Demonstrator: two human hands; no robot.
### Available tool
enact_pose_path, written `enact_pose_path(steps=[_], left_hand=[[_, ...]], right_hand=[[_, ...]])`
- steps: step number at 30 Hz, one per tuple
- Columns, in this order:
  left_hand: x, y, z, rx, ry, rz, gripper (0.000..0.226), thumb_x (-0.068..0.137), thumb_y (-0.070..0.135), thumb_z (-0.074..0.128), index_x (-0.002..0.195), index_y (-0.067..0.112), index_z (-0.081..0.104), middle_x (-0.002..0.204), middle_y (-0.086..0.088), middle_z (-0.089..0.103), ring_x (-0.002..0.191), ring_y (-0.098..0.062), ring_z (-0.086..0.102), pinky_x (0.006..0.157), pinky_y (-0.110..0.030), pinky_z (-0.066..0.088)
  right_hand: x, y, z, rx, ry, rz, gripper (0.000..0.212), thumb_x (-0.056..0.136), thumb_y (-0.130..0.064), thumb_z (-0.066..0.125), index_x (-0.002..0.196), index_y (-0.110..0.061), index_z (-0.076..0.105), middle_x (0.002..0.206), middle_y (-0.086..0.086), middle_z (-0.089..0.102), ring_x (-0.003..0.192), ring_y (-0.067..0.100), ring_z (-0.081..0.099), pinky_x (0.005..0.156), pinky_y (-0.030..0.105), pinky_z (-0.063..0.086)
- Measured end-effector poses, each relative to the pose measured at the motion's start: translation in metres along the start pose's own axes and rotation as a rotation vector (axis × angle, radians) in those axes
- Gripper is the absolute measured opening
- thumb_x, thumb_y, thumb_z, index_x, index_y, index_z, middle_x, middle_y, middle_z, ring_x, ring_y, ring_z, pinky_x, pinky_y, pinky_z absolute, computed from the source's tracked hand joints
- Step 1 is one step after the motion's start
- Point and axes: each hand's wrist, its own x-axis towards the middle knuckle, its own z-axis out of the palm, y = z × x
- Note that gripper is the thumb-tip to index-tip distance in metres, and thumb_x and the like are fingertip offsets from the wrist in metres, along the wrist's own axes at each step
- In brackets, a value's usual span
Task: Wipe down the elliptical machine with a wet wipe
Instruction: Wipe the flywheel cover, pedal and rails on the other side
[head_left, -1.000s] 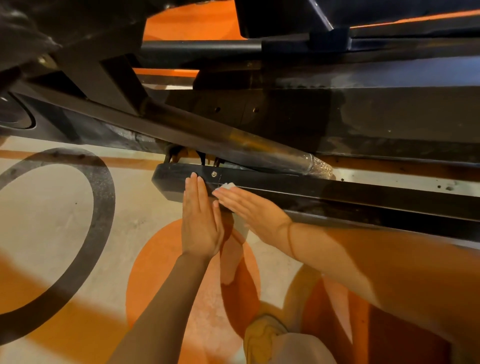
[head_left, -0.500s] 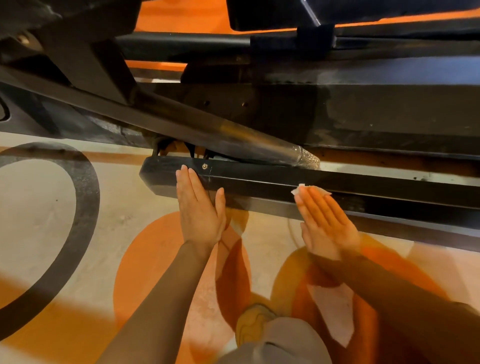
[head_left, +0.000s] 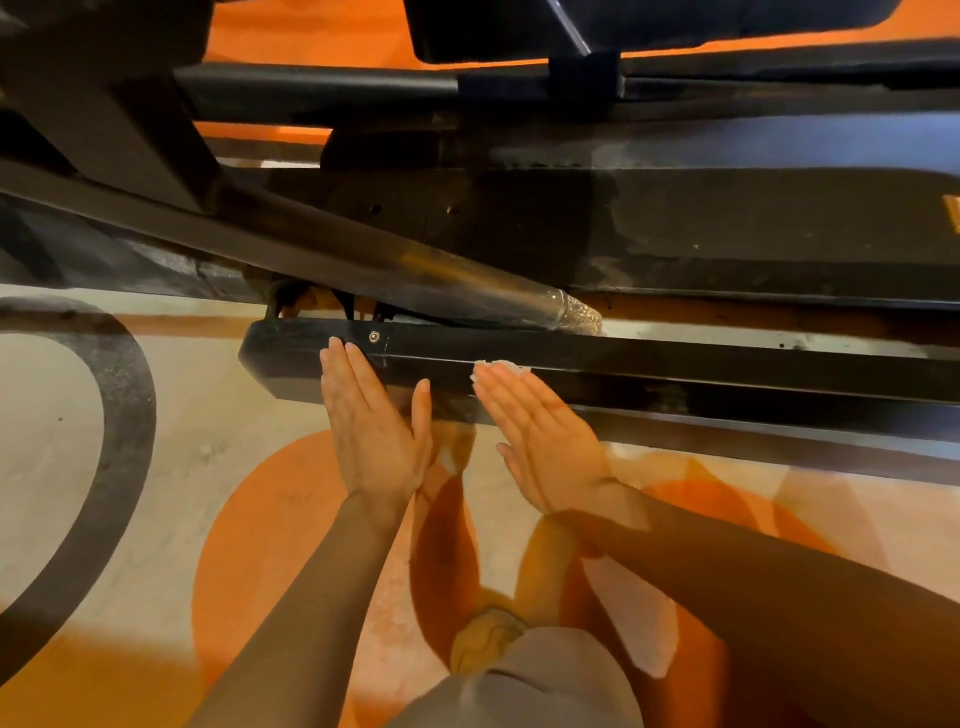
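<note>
The floor is pale concrete with painted markings. A broad black curved band runs across its left portion. A large orange disc lies at centre, partly covered by shadow. An orange stripe runs along the far edge on the left. At the bottom edge, a grey trouser leg and a tan shoe are visible.

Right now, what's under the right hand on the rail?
A white wet wipe lies under the right hand, which presses it flat against the black rail. Only its edge shows past the fingertips; the rest, and the rail beneath, are covered by the hand.
</note>
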Motion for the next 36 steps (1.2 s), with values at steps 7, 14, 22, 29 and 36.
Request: enact_pose_path(steps=[7,14,22,29,36], left_hand=[[-0.001,-0.002,0.000,0.032,0.025,0.062,0.078,0.102,0.051,0.033,0.154,-0.004,0.015,0.163,-0.022,0.011,0.152,-0.033,0.006,0.124,-0.045,0.013],[-0.006,0.006,0.001,0.047,0.026,0.182,0.070,0.102,0.043,0.037,0.155,0.000,0.017,0.163,-0.019,0.011,0.153,-0.030,0.005,0.124,-0.043,0.007],[-0.013,0.026,0.010,-0.005,0.016,0.293,0.064,0.103,0.035,0.039,0.154,0.002,0.021,0.162,-0.016,0.018,0.153,-0.026,0.005,0.125,-0.037,0.000],[-0.013,0.025,0.009,-0.033,0.001,0.292,0.062,0.103,0.035,0.037,0.155,0.005,0.019,0.163,-0.013,0.017,0.153,-0.024,0.005,0.124,-0.034,-0.002],[-0.015,0.031,0.013,-0.095,-0.001,0.250,0.063,0.104,0.034,0.037,0.155,0.002,0.019,0.164,-0.012,0.013,0.153,-0.024,0.001,0.124,-0.035,-0.002]], right_hand=[[-0.106,0.068,0.002,0.116,-0.005,0.466,0.067,0.100,-0.038,0.034,0.154,-0.003,0.012,0.162,0.018,0.000,0.150,0.031,0.001,0.122,0.044,-0.002],[-0.077,0.057,-0.018,0.321,0.011,0.694,0.075,0.100,-0.052,0.018,0.154,-0.007,-0.010,0.161,0.014,-0.016,0.149,0.031,-0.009,0.121,0.040,-0.008],[0.017,0.028,-0.037,0.202,-0.144,0.416,0.067,0.102,-0.047,0.010,0.146,-0.006,-0.019,0.160,0.015,-0.017,0.139,0.027,-0.029,0.113,0.038,-0.021],[-0.021,0.077,-0.048,0.479,-0.097,0.442,0.072,0.075,-0.001,0.078,0.139,0.003,0.044,0.141,0.026,0.048,0.128,0.040,0.050,0.106,0.047,0.036],[0.025,0.082,-0.059,0.888,0.162,0.550,0.047,0.101,-0.004,0.035,0.146,-0.013,0.027,0.155,0.004,0.029,0.145,0.016,0.024,0.118,0.019,0.015]])
